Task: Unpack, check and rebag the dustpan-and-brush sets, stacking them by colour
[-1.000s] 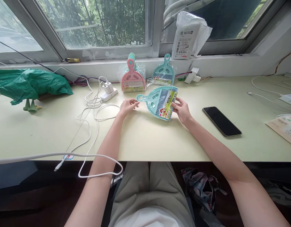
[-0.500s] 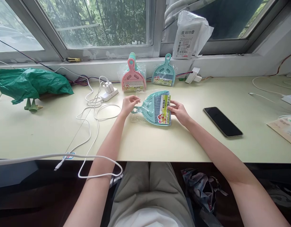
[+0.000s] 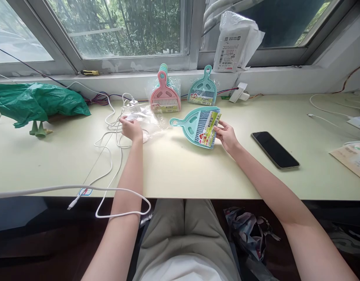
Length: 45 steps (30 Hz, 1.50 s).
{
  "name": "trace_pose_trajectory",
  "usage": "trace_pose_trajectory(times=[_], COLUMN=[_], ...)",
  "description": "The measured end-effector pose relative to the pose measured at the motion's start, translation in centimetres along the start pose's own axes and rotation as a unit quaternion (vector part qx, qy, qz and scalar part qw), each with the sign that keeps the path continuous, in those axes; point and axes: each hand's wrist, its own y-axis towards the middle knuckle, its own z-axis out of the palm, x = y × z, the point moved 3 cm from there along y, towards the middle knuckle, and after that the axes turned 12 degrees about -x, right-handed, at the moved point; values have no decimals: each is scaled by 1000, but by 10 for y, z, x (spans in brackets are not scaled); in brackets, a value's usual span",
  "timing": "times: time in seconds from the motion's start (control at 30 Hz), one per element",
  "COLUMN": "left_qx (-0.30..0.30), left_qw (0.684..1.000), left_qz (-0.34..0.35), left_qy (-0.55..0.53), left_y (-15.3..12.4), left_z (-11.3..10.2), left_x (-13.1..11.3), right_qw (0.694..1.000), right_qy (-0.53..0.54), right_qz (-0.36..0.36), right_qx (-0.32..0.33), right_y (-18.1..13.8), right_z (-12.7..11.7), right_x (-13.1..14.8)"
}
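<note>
My right hand (image 3: 227,136) grips the wide end of a teal mini dustpan-and-brush set (image 3: 197,125) with a yellow-green label, holding it just above the pale desk (image 3: 180,171). The set's handle points left. My left hand (image 3: 132,128) is closed on a clear plastic wrapper (image 3: 149,119), pulled off to the left over the white cables. The wrapper trails between my left hand and the set's handle.
Against the sill stand a pink dustpan set (image 3: 164,95) with more behind it and a teal one (image 3: 203,89). A white charger and cables (image 3: 115,128) lie left, a green bag (image 3: 36,102) far left, a black phone (image 3: 274,150) right, a white parcel (image 3: 231,45) on the sill.
My left hand has pulled the clear wrapper off the teal set and moved left with it. The right hand has tilted the bare set up slightly.
</note>
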Motion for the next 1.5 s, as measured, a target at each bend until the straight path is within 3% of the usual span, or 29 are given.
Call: trace_pose_trajectory(times=[0.2,0.33,0.4,0.53,0.63,0.7,0.77,0.87,1.07,1.27,1.5], left_qx=[-85,-71,23,286,447,558,608,602,532,478,510], left_qw=[994,988,979,929,852,778,737,742,800,817,805], left_qz=[19,140,182,37,-76,-95,-97,-102,-121,-132,-100], left_qy=[63,8,-90,-233,-261,-272,-279,-276,-251,-294,-285], left_y=[1,-23,-46,-103,-143,-162,-171,-168,-151,-141,-145], left_z=[-7,-8,-2,20,29,29,25,25,36,41,44], left_x=[3,-21,-38,-54,-57,-59,-60,-58,-50,-45,-46], right_qw=[1000,1000,1000,1000,999,1000,1000,1000,998,986,939], right_qy=[6,3,2,13,25,21,13,11,-51,-51,108], right_qz=[6,5,0,-8,-9,-7,-1,13,33,29,115], right_qx=[-9,-17,-19,-22,-25,-20,-6,12,-19,-156,-305], right_y=[0,-2,-3,-3,-3,-4,-5,-6,2,19,37], right_z=[-1,2,3,3,3,5,7,9,1,-29,-63], right_x=[-2,0,0,1,0,0,1,1,1,4,-3])
